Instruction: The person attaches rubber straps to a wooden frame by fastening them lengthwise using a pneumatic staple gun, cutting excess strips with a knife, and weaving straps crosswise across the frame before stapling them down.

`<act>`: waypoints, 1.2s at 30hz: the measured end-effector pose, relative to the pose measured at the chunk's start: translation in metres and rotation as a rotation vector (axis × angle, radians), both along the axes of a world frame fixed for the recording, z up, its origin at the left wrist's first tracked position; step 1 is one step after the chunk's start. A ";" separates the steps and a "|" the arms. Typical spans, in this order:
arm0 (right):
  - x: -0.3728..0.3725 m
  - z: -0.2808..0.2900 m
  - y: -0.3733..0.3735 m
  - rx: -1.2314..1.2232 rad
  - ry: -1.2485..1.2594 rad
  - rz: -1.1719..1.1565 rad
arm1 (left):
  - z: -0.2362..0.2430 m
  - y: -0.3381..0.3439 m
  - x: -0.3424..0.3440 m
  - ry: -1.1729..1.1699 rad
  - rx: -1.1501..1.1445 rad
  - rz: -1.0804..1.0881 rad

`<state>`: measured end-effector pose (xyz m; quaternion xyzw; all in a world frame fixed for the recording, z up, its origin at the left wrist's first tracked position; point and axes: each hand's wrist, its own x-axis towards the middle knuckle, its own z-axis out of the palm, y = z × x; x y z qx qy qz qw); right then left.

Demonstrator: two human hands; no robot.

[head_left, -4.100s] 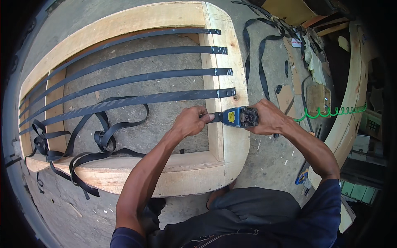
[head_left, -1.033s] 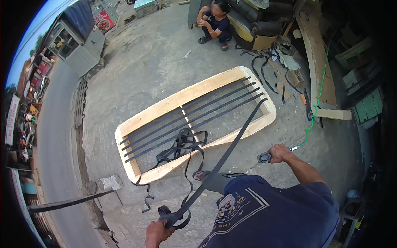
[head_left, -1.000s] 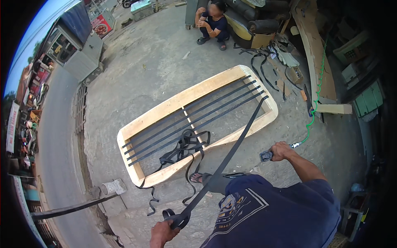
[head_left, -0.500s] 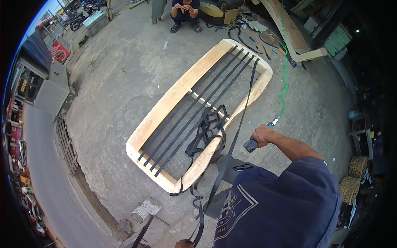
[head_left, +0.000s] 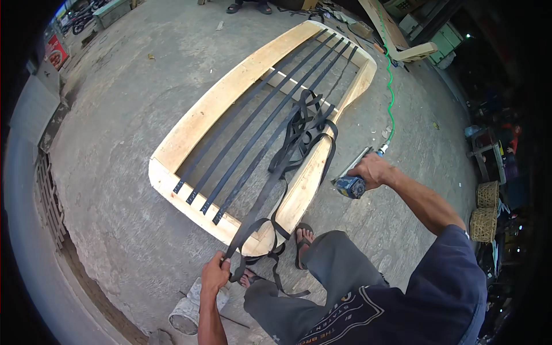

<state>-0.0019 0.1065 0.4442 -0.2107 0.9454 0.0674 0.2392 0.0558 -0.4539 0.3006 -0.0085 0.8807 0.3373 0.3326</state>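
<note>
A wooden frame [head_left: 198,127] with rounded corners lies on the concrete, and several black straps [head_left: 251,118] run lengthwise across its opening. At the near end of the frame, my left hand [head_left: 215,271] is closed on another black strap [head_left: 265,192], which stretches from the far end over the frame. Loose strap [head_left: 298,129] lies tangled over the right rail. My right hand [head_left: 371,171] grips a blue air stapler [head_left: 351,186] to the right of the frame, clear of the wood. A green coiled air hose [head_left: 391,109] joins the tool at its back.
Behind the frame, a person's sandalled feet [head_left: 248,8] show at the top edge. A whitish bucket-like container [head_left: 183,316] lies near my left forearm. Woven baskets [head_left: 484,224] stand at the right, and a wooden grate [head_left: 50,198] borders the gutter at the left.
My left hand has come up from the lower edge to the frame's near corner, drawing the strap across. The stapler in my right hand has turned, and the view has tilted downward.
</note>
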 end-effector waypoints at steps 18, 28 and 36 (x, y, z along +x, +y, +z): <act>0.000 -0.329 -0.063 -0.153 0.315 -0.021 | -0.214 -0.015 -0.038 0.119 -0.059 -0.343; 0.004 -0.329 -0.070 -0.110 0.334 -0.045 | -0.223 0.075 -0.071 0.252 -0.441 -1.049; 0.012 -0.325 -0.073 -0.123 0.321 -0.098 | -0.226 0.086 -0.068 0.329 -0.146 -0.959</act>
